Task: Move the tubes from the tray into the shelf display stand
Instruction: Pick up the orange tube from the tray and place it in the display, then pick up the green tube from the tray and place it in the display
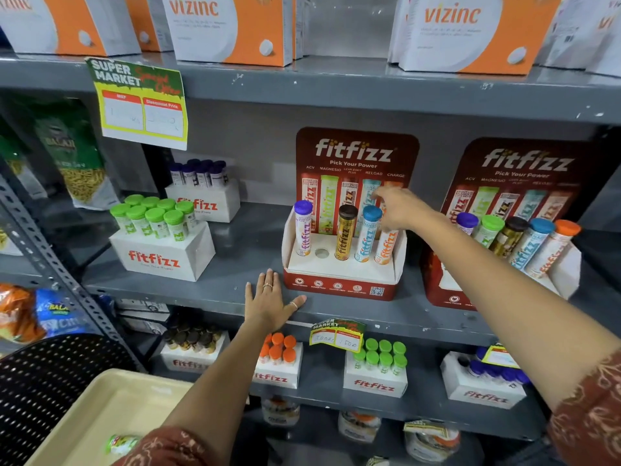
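The red fitfizz display stand (pixel 339 264) holds four upright tubes — the orange-labelled tube (pixel 386 247) gripped at its top by the right hand (pixel 396 210). One slot (pixel 322 253) is empty. The left hand (pixel 270 299) lies flat on the shelf (pixel 201 290), fingers spread.

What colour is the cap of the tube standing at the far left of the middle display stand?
Purple. The cap tops a white tube in the display stand, shown clearly in the head view.

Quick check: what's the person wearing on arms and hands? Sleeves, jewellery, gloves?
No gloves; both hands are bare. The left hand wears two thin rings, one on a middle finger and one on the thumb. Rust-brown sleeves with a pale paisley-like print end around the elbows, forearms uncovered. No rings are discernible on the right hand.
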Tool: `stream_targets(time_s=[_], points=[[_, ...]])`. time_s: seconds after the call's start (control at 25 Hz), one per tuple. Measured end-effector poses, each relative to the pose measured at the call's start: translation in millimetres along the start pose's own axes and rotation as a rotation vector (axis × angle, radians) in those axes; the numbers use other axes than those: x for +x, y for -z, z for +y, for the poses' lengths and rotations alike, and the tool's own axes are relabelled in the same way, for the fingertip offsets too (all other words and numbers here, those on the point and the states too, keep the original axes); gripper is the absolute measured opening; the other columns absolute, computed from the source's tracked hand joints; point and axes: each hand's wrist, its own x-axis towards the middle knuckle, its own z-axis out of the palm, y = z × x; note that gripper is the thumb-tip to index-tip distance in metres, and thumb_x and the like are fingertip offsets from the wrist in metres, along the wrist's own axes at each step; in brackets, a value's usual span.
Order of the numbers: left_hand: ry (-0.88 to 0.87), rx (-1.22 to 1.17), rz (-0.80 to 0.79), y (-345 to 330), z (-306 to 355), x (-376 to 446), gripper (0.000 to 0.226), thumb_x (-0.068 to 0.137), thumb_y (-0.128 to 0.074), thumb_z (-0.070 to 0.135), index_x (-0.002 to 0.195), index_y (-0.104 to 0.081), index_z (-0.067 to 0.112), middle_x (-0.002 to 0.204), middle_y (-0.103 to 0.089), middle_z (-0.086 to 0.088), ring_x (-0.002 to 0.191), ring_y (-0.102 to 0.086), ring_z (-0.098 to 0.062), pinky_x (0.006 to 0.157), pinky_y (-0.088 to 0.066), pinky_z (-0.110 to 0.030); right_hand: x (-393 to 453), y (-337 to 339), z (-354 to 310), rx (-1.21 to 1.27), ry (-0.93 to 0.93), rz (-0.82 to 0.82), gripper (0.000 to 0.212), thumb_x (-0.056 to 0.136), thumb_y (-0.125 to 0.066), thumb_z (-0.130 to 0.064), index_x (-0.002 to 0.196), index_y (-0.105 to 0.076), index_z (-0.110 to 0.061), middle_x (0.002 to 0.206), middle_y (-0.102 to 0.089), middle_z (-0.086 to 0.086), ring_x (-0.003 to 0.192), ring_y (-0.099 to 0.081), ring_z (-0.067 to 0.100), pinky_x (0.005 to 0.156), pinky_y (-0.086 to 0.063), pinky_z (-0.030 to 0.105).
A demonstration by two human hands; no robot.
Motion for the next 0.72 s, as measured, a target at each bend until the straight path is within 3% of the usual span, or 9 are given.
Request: stream_targets(time_s=[0.12, 0.24, 0.32, 0.44, 0.72], points=[[-0.025, -0.085, 0.285, 4, -16, -19, 0.065, 0.095, -0.037, 0.048, 0.144, -0.028, 0.006, 0.154, -0.027, -0.012, 0.144, -0.017, -0.025, 0.118, -0.006, -0.044, -2, -8, -26, 0.016, 0.125, 0.181, 0.050, 0.081, -0.061, 0.002, 0.128, -0.053, -0.012, 0.130, -0.055, 0.011, 0.117, -0.053, 0.027, 0.089, -0.050, 0.037], [0.031, -0.083, 0.449, 1, -48, -50, 0.050, 0.093, -0.038, 0.035, 0.125, -0.052, 0.001, 0.130, -0.056, -0.020, 0.125, -0.048, -0.034, 0.108, -0.034, -0.045, -13, -33, -68, 0.056, 0.341, 0.296, 0.034, 0.083, -0.054, 0.002, 0.113, -0.063, -0.010, 0.119, -0.064, 0.012, 0.108, -0.059, 0.028, 0.086, -0.052, 0.038], [0.078, -0.076, 0.438, -8, -78, -71, 0.051, 0.085, -0.035, 0.034, 0.112, -0.061, -0.001, 0.113, -0.066, -0.020, 0.108, -0.060, -0.035, 0.095, -0.046, -0.043, -23, -62, -95, 0.099, 0.475, 0.267, 0.029, 0.084, -0.050, 0.000, 0.108, -0.065, -0.007, 0.113, -0.067, 0.011, 0.103, -0.061, 0.028, 0.082, -0.051, 0.037], [0.202, -0.045, 0.323, -30, -130, -111, 0.050, 0.079, -0.036, 0.031, 0.104, -0.065, -0.003, 0.104, -0.069, -0.021, 0.097, -0.065, -0.035, 0.087, -0.038, -0.039, -38, -118, -135, 0.137, 0.628, 0.142, 0.028, 0.084, -0.049, 0.000, 0.107, -0.065, -0.005, 0.108, -0.067, 0.013, 0.101, -0.061, 0.030, 0.081, -0.048, 0.038], [0.419, -0.009, 0.082, -92, -219, -201, 0.057, 0.076, -0.034, 0.035, 0.108, -0.063, -0.002, 0.109, -0.068, -0.019, 0.100, -0.065, -0.033, 0.079, -0.055, -0.044, -75, -258, -217, 0.104, 0.744, -0.267, 0.030, 0.084, -0.048, -0.002, 0.109, -0.063, -0.006, 0.114, -0.065, 0.015, 0.107, -0.059, 0.034, 0.086, -0.050, 0.042]])
